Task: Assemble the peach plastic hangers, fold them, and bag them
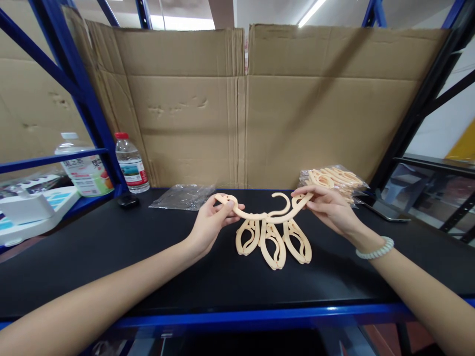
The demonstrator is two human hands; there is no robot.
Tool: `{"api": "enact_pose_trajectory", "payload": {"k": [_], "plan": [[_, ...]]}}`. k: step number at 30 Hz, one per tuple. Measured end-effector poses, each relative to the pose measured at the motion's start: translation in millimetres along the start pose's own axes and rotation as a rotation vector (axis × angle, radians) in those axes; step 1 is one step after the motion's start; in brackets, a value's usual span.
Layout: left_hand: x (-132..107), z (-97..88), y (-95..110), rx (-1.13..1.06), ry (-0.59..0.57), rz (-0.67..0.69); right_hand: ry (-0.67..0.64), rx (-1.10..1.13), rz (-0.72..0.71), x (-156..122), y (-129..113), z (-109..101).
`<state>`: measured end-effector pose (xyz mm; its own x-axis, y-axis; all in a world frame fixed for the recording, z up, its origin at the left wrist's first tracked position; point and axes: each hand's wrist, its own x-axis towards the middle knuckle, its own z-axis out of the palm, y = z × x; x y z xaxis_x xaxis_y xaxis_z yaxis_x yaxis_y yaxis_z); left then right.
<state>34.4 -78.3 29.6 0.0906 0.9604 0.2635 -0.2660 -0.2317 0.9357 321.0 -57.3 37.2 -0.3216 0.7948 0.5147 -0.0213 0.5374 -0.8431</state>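
A cream folding clothes hanger (256, 216) is stretched out above the black table, its hook curving up at the middle. My left hand (212, 220) is closed on its left arm end, thumb in front. The right arm end is pinched in my right hand (328, 205), which has a pale coiled band at the wrist. Below the hanger, three folded hangers of the same kind lie side by side on the table: a left one (247, 238), a middle one (273, 247) and a right one (298, 243).
Bagged cream hangers (332, 179) are stacked at the back right, near a flat dark device (386, 210). A clear plastic bag (181, 197), a black mouse-like object (128, 200) and a red-capped water bottle (130, 165) stand or lie at back left. Cardboard (185, 109) walls the rear.
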Motion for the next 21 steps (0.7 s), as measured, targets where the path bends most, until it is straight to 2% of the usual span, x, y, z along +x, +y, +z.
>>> {"api": "enact_pose_trajectory", "payload": {"k": [4, 11, 17, 21], "plan": [[-4.0, 2.5, -1.1, 0.073, -0.135, -0.057, 0.013, 0.122, 0.058, -2.9, -0.3, 16.1], [-15.2, 14.3, 0.5, 0.217, -0.232, -0.023, 0.050, 0.325, 0.096, -11.0, 5.4, 55.1], [-20.3, 16.9, 3.1, 0.266, -0.261, 0.053, -0.243, 0.229, 0.158, -17.4, -4.3, 66.9], [-20.0, 16.3, 2.7, 0.257, -0.244, 0.077, -0.227, 0.138, 0.139, -19.0, -11.3, 66.5]]}}
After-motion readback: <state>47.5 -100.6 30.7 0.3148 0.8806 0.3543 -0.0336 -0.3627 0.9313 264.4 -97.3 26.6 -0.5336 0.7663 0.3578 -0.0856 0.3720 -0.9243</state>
